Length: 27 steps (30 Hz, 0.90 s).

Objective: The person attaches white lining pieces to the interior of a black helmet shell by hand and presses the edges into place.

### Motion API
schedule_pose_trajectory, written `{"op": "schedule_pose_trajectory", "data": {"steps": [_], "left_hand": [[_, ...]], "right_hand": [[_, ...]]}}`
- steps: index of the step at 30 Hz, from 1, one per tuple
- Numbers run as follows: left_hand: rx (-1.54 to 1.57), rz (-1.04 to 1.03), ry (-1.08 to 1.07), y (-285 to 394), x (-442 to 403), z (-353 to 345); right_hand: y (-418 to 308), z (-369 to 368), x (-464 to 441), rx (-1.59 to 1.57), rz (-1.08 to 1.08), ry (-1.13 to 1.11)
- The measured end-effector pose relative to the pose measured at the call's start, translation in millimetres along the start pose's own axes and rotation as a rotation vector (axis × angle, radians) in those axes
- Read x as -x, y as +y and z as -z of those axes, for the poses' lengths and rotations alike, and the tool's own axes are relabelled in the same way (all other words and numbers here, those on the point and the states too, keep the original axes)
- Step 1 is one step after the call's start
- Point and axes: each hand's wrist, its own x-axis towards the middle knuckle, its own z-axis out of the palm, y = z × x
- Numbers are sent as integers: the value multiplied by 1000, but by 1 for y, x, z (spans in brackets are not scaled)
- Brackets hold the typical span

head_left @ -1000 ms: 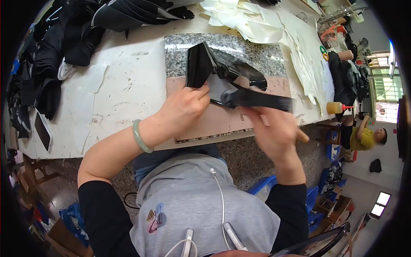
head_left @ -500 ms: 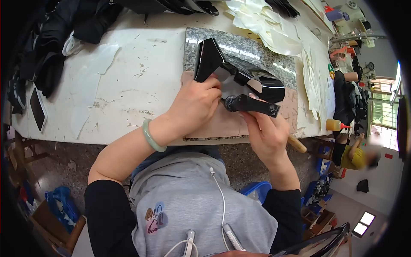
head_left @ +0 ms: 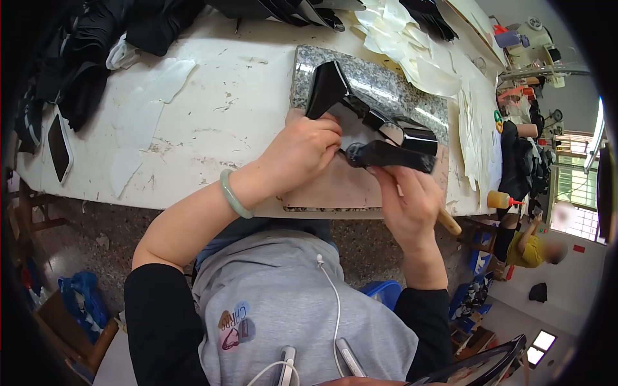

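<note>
The table point(head_left: 212, 138) is stretching well left of the slab point(head_left: 367, 67), which is lying near its front edge. Over the slab, the left hand point(head_left: 308, 147) is pinching the black piece's point(head_left: 328, 87) near edge; the right hand point(head_left: 412, 201) is closing round the hammer point(head_left: 396, 156).

White table point(head_left: 212, 141), granite slab point(head_left: 308, 71), black fabric pieces point(head_left: 80, 71), phone point(head_left: 60, 149)

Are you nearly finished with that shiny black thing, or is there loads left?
Partway, I think. The shiny black piece already looks cut to shape. In hand: the left hand pinches its edge and the right hand holds a hammer close by. Probably left: some hammering there. I can't tell whether the black pieces at the back are waiting too.
</note>
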Motion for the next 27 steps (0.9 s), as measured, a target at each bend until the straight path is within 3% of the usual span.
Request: {"op": "schedule_pose_trajectory", "data": {"steps": [3,12,15,21,27], "left_hand": [[41,-49,32,-5,0,1],[41,-90,-52,-4,0,9],[-50,-215,-9,8,11,20],[-564,-406,-14,6,8,24],[-321,-174,57,-10,1,19]], "right_hand": [[14,-12,12,30,-78,-134],[9,-20,8,112,17,-80],[7,-15,8,111,21,-90],[-6,0,6,156,-76,-204],[-14,0,-2,163,-153,-248]]}}
